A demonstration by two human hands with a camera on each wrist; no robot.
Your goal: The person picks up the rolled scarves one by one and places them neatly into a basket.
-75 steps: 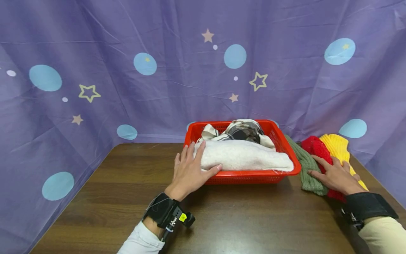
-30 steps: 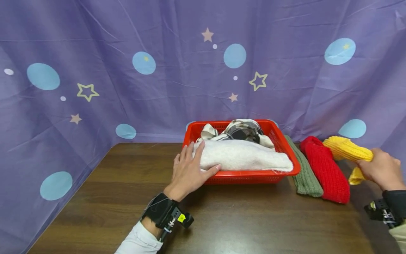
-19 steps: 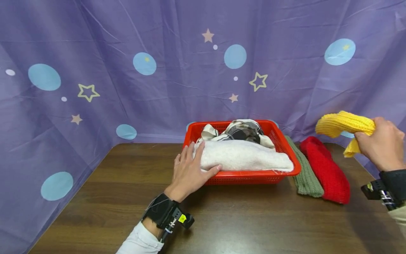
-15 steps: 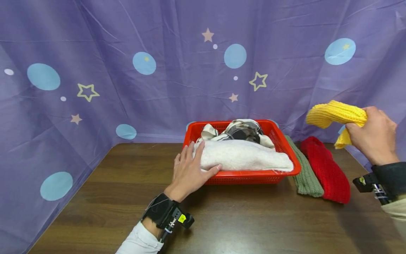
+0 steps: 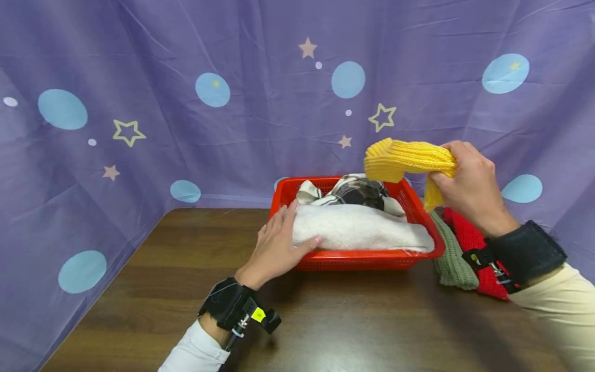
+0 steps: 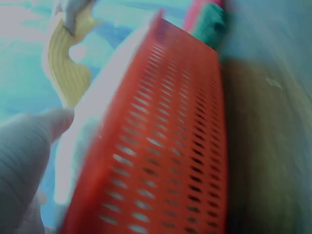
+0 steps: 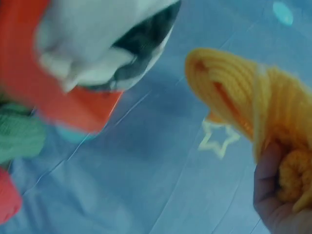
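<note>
"2 grips are in view. What does the right grip (image 5: 474,186) have?"

"It grasps a yellow knitted piece (image 5: 409,157), thumb and fingers closed round it. 1 end points left, folded over; the other dangles below the thumb. The right wrist view shows fingers curled against the knit."

"And where is that piece?"

"In the air, at the far right part of the red basket (image 5: 367,263) as the head view shows it. Its left end overlaps the checked cloth (image 5: 358,192) there, but the right wrist view shows the 2 apart."

"The left grip (image 5: 276,248)?"

"Released, with fingers stretched out. It rests at the left end of the white cloth (image 5: 358,227), by the basket's left rim, the thumb pointing right along the near side. How hard it presses, I cannot tell."

"What else lies around?"

"Inside the basket, the white cloth is near and the checked cloth far. Right of the basket, a green knitted piece (image 5: 451,258) and a red knitted piece (image 5: 468,238) lie side by side on the brown surface (image 5: 353,310), the red one partly hidden by the right arm."
</note>
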